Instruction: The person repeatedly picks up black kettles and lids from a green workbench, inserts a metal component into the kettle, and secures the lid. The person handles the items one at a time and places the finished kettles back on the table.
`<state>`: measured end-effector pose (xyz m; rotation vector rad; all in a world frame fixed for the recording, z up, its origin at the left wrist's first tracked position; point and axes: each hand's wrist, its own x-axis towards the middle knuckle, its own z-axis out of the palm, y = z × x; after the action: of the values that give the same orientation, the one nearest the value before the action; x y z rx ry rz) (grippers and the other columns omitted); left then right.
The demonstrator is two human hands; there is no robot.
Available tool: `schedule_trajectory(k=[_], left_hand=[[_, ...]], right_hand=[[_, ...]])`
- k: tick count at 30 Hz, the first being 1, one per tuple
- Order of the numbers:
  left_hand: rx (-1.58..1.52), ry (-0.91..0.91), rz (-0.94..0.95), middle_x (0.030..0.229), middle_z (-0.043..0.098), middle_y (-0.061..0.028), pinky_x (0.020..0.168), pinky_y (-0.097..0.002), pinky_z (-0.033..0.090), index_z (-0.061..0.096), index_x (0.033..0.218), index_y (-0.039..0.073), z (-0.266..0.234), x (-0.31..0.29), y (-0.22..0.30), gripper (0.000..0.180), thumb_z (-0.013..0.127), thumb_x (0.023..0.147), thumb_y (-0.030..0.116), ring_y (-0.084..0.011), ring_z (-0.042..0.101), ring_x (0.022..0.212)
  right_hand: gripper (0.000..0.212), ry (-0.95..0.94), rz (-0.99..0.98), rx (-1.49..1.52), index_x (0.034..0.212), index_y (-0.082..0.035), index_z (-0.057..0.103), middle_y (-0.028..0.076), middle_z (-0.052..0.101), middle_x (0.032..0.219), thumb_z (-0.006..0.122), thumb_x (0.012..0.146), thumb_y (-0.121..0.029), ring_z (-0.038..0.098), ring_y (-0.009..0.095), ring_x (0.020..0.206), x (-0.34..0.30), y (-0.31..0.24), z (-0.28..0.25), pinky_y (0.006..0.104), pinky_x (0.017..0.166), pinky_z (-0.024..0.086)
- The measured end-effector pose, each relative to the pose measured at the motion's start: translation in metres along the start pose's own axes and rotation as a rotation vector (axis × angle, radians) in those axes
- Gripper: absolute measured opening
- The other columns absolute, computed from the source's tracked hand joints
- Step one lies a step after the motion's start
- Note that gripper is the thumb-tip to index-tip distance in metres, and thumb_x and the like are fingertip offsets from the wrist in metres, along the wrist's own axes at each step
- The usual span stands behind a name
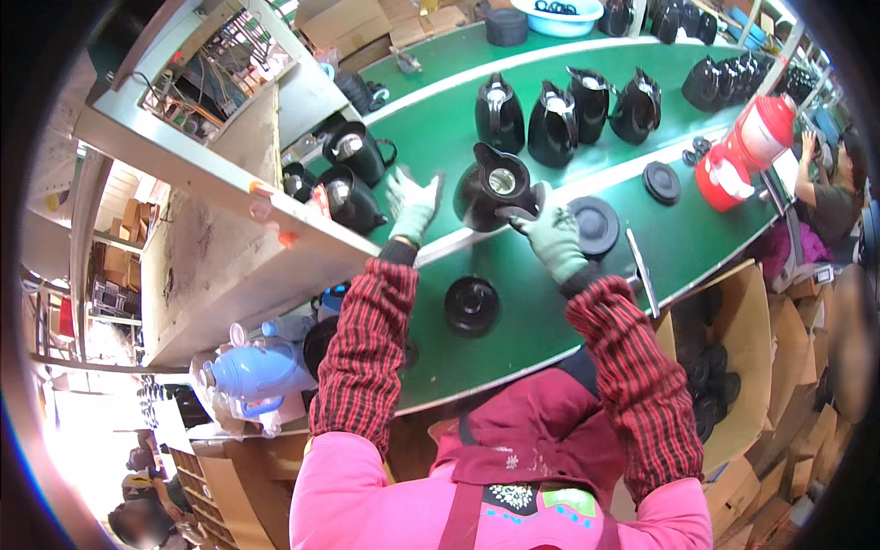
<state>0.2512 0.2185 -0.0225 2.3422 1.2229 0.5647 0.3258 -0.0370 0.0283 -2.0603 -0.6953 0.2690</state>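
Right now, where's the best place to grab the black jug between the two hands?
Probably the handle of the black jug, coming from the near right side with the right hand. The handle sticks out that way, right where that hand is touching, while the spout points away. The fat, rounded sides look harder for one hand to hold.

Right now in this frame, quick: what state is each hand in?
Left hand: open, fingers spread, holding nothing.
Right hand: closed around the handle side of an upright black jug.
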Motion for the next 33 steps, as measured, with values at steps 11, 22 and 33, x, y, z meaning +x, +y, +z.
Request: schedule_trajectory(k=[11, 22, 33], left_hand=[[0.867, 0.075, 0.231, 0.097, 0.077, -0.0099, 0.079, -0.0431, 0.058, 0.08, 0.09, 0.015, -0.01, 0.177, -0.032, 0.023, 0.069, 0.09, 0.036, -0.0284, 0.074, 0.094], [0.415, -0.156, 0.737, 0.144, 0.052, -0.0226, 0.115, -0.0551, 0.032, 0.056, 0.138, 0.006, -0.056, -0.047, 0.019, 0.056, 0.071, 0.085, 0.017, -0.0404, 0.047, 0.135], [-0.495, -0.201, 0.743, 0.124, 0.061, -0.0198, 0.101, -0.0455, 0.047, 0.056, 0.131, 0.001, -0.171, -0.239, 0.017, 0.051, 0.074, 0.084, 0.01, -0.0347, 0.063, 0.107]], right_hand=[[0.058, 0.197, 0.014, -0.043, 0.137, -0.009, 0.051, 0.024, 0.066, 0.116, 0.073, 0.085, -0.02, 0.064, 0.04, 0.108, 0.14, 0.117, 0.114, 0.0472, 0.089, 0.055], [0.089, 0.21, -0.604, -0.199, 0.15, 0.003, 0.035, 0.026, 0.036, 0.155, 0.076, 0.077, -0.028, 0.038, 0.042, 0.144, 0.002, 0.013, 0.06, 0.0506, 0.121, 0.029], [0.064, -0.185, -0.561, 0.029, 0.122, -0.006, 0.062, 0.016, 0.057, 0.142, 0.091, 0.067, -0.024, 0.058, 0.036, 0.127, -0.187, 0.026, -0.068, 0.0425, 0.103, 0.05]])
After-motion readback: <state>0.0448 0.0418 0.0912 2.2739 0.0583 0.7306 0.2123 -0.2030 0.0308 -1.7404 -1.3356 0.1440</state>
